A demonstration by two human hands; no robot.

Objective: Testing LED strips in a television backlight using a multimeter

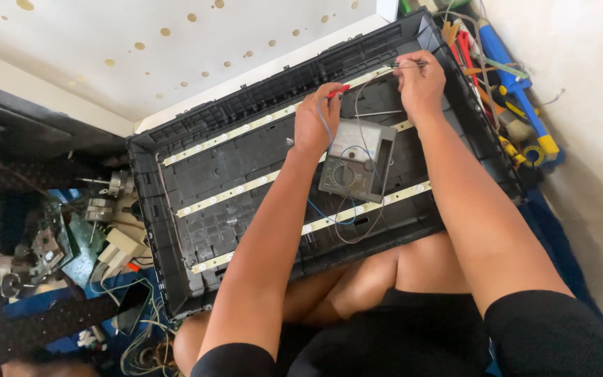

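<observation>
A red probe (338,90) is tilted, its tip down near the upper white light strip (266,123) inside the black panel housing (204,174). A thin black probe (407,65) lies almost level, near the same strip. The grey meter (356,160), with a round dial, rests flat on the housing between the strips, and its thin wires loop below it.

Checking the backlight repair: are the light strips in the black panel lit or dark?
Dark. The white strips across the black panel show no glow under either probe.
</observation>
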